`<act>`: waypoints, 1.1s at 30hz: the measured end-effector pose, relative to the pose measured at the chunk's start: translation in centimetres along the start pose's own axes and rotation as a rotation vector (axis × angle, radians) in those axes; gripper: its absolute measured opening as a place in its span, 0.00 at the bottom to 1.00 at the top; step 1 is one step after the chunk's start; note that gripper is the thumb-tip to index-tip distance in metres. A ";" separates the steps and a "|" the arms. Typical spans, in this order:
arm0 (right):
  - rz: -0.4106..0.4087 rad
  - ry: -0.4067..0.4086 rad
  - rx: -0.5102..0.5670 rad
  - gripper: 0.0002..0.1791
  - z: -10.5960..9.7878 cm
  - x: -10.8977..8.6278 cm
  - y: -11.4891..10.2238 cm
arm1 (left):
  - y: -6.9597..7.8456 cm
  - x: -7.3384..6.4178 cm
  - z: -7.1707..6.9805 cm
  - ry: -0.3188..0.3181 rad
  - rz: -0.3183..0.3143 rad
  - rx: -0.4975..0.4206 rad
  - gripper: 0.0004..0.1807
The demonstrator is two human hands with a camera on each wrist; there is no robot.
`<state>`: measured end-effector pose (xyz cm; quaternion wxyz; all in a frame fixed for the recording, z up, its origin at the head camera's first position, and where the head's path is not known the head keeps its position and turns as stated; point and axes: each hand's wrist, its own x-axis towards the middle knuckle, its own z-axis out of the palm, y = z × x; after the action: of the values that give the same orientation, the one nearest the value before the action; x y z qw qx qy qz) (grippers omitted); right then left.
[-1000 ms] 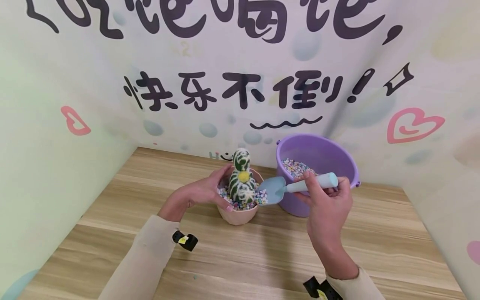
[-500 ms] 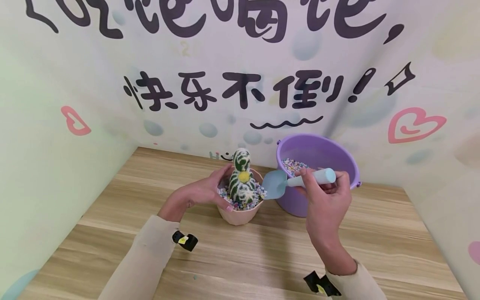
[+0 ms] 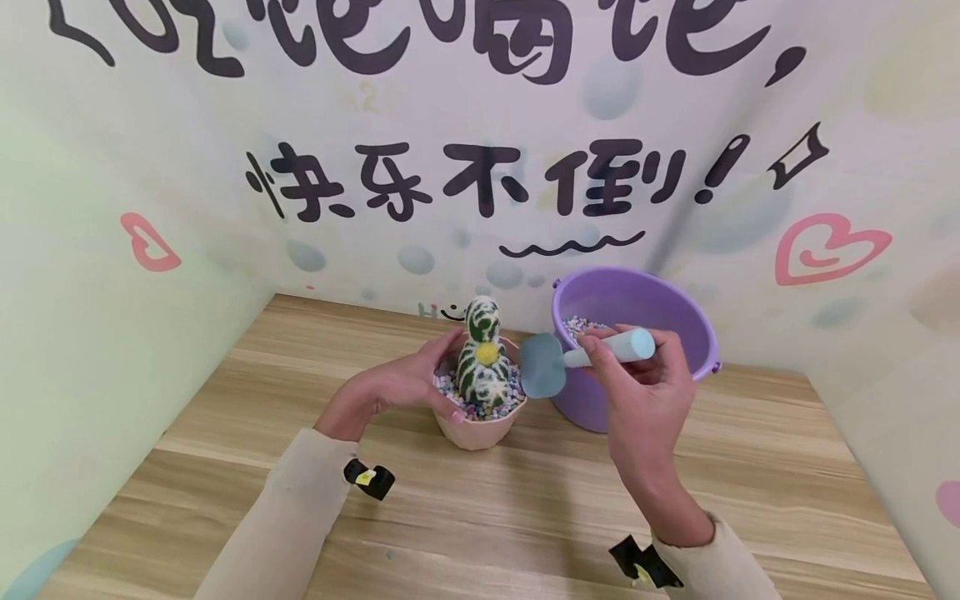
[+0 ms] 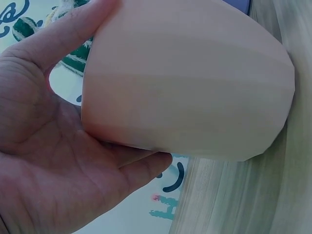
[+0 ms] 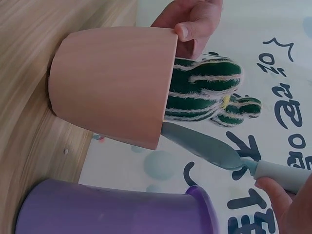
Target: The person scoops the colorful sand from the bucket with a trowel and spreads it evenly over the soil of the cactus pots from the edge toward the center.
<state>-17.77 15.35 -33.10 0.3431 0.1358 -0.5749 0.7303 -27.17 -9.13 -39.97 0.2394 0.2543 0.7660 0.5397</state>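
Observation:
My left hand (image 3: pixel 408 379) grips the rim of a pink flower pot (image 3: pixel 476 433), thumb over the near edge and fingers round the far side. In the pot stands a green cactus (image 3: pixel 480 367) with white fuzz and a yellow flower, amid small multicoloured pebbles (image 3: pixel 517 392). My right hand (image 3: pixel 651 400) holds a light blue hand trowel (image 3: pixel 543 367) by its handle. The trowel's blade is tilted at the right rim of the pot; in the right wrist view, its tip (image 5: pixel 170 129) meets the rim beside the cactus. No pebbles show on the blade.
A purple bucket (image 3: pixel 588 408) with coloured pebbles (image 3: pixel 581 325) inside stands right of the pot, behind my right hand. The wooden tabletop (image 3: pixel 450 517) runs back to a printed wall cloth (image 3: pixel 405 250). A tiny loose pebble (image 5: pixel 66 151) lies on the table.
My right hand has turned the trowel and shifted slightly left; the pebbles on its blade have slid off at the pot. My left hand and the pot have stayed put.

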 end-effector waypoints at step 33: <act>0.112 0.181 0.042 0.20 -5.2 8.7 -3.2 | 0.8 -4.4 4.3 0.333 -0.095 0.266 0.58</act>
<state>-20.92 23.56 -27.13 0.3494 0.0444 -0.5329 0.7694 -20.98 -8.71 -40.16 0.0990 0.1546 0.8706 0.4565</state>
